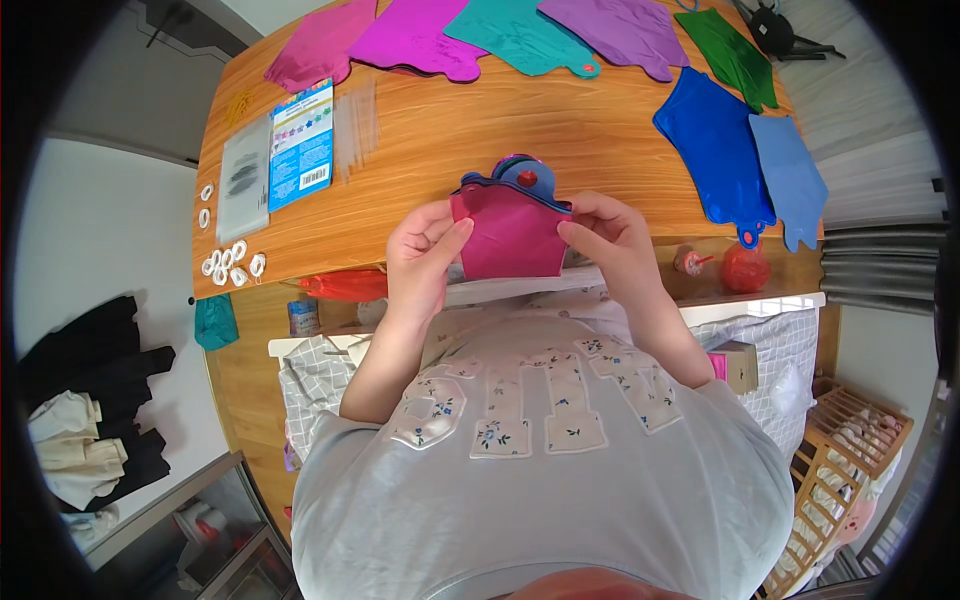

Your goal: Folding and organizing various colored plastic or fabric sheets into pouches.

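Between my hands, at the table's near edge, is a small stack of folded flat foil balloons point(513, 235). Its front face is magenta, with blue layers and a red dot showing at the top. My left hand point(425, 250) pinches the left edge, thumb in front and fingers partly behind. On the opposite edge my right hand point(613, 240) grips the same stack, its thumb on the magenta face. Flat foil balloons lie along the far side: pink point(320, 45), magenta point(415, 35), teal point(520, 38) and purple point(620, 32).
Right on the wooden table point(450, 120) lie green point(730, 55), dark blue point(712, 145) and light blue point(788, 175) foil balloons. A blue-white package card point(301, 145), clear sleeve point(244, 175), clear straws point(356, 125) and white ribbon rolls point(222, 262) are left. Below sits an open shelf point(720, 285).
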